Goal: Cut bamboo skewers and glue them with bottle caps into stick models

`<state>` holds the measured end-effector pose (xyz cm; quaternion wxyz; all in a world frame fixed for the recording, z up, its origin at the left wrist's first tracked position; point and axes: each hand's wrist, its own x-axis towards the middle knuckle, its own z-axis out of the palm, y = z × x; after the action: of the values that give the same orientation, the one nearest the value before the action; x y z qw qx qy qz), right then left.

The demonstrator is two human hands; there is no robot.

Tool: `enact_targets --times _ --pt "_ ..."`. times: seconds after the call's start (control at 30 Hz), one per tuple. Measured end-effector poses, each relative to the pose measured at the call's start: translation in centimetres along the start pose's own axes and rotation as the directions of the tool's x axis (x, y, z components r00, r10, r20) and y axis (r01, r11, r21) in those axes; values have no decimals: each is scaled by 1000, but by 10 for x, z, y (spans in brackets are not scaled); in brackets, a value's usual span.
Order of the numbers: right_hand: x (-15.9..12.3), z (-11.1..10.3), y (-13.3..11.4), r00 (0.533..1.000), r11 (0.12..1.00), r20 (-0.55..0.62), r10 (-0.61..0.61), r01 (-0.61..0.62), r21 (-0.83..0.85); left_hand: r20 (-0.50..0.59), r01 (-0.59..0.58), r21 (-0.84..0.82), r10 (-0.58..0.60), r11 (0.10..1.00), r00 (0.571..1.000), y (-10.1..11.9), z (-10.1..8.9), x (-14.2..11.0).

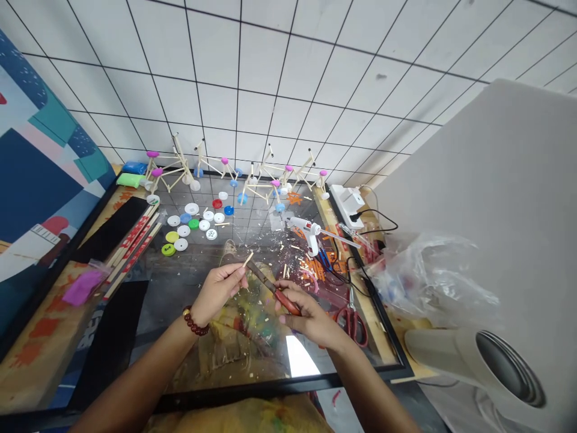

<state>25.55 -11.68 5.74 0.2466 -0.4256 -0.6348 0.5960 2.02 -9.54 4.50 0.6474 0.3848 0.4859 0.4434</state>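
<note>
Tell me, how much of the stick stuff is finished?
Several pale wooden stick frames with coloured round caps stand by the white tiled wall; they look done. The left hand holds a short pale wooden stick; the right hand holds a metal tool with a red-brown handle against it. Probably left: the loose round plastic caps, joined to nothing. The final number isn't shown.

I can read no word, brand, number or sign for certain. Pale lettering shows beside the black sheet (110, 349) on my left, too blurred to make out. The strips (135, 243) nearby on the counter (180, 361) carry red marks, also too small to read.
</note>
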Motion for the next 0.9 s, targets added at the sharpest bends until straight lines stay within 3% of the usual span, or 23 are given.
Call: enact_targets --times 0.43,0.9 --pt "-5 0 -3 998 983 -41 -45 37 -180 120 46 185 -69 982 990 1 1 -2" --pt "-8 0 -5 995 948 -18 -97 87 -305 129 81 138 -99 987 987 -8 2 -2"
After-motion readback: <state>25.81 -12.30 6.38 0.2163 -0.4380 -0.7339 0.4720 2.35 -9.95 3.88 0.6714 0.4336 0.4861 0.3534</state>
